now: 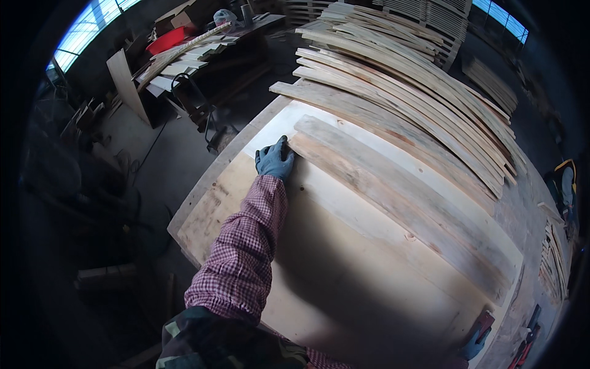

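Note:
My left hand [275, 161], in a blue-grey glove, rests with fingers apart at the left end of a brownish plank [369, 184]. Its fingertips touch the pale wood just beside that end. A greyer plank [393, 171] lies against the far side of the brown one. Both lie on a broad pale wooden panel [344, 258], which is partly in shadow. At the lower right, my right hand [475, 345], gloved too, is closed around a dark reddish block-like object [484, 322]. The object's exact kind is unclear, and the picture's edge darkens part of that hand.
Stacked wooden slats [399, 98] lie along the far side of the worktable. Red-and-black hand tools [525, 347] sit at the lower right edge. Behind on the left, a cluttered bench [203, 55] carries a red basin [167, 40] and loose boards. More slats [553, 258] are at the right.

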A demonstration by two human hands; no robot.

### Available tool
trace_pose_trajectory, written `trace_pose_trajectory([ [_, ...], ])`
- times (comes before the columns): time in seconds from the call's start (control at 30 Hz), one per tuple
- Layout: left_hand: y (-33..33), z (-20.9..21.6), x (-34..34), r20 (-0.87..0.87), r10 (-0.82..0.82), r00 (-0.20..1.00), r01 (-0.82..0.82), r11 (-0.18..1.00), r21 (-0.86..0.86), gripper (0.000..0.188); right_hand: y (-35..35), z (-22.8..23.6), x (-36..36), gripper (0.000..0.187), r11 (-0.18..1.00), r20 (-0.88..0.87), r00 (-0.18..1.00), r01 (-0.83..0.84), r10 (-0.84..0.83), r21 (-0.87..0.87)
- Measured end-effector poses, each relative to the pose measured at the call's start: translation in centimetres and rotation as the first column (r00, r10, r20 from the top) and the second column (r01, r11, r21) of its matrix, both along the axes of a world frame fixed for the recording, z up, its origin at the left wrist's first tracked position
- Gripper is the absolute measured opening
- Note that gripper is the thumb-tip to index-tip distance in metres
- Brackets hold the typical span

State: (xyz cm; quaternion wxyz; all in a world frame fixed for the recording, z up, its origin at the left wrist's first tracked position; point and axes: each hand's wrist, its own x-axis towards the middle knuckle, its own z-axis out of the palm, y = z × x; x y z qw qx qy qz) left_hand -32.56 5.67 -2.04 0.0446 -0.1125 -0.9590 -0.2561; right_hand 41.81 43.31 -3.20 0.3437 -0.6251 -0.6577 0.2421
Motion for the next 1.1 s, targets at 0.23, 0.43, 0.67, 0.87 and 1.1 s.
trace_pose_trajectory([
  [0.23, -0.3, 0.7, 0.7, -0.032, 0.018, 0.999, -0.018, 1.0, 0.016, 0.06, -5.4, 0.8, -8.1, 0.069, 0.917, 0.282, 0.897, -0.383, 0.34, 0.112],
  [0.43, 0.1, 0.1, 0.2, -0.021, 0.051, 0.998, -0.048, 0.99, 0.132, 0.045, -7.1, 1.5, -10.3, 0.075, 0.912, 0.572, 0.788, -0.378, 0.228, 0.157],
  [0.67, -1.6, -2.4, -0.8, 0.026, 0.066, 0.997, -0.071, 0.947, 0.313, 0.036, -6.3, -0.2, -10.8, 0.07, 0.913, 0.612, 0.776, -0.35, 0.155, 0.212],
  [0.87, -2.9, -1.0, 4.2, 0.345, -0.088, 0.935, -0.083, 0.888, 0.453, 0.046, -6.1, -0.1, -10.2, 0.07, 0.909, 0.59, 0.788, -0.359, 0.173, 0.213],
  [1.1, 0.3, 5.3, 19.0, -0.406, -0.616, 0.676, 0.638, 0.764, -0.096, 0.069, -6.8, 3.1, -11.9, 0.064, 0.95, 0.285, 0.921, -0.3, 0.265, 0.089],
])
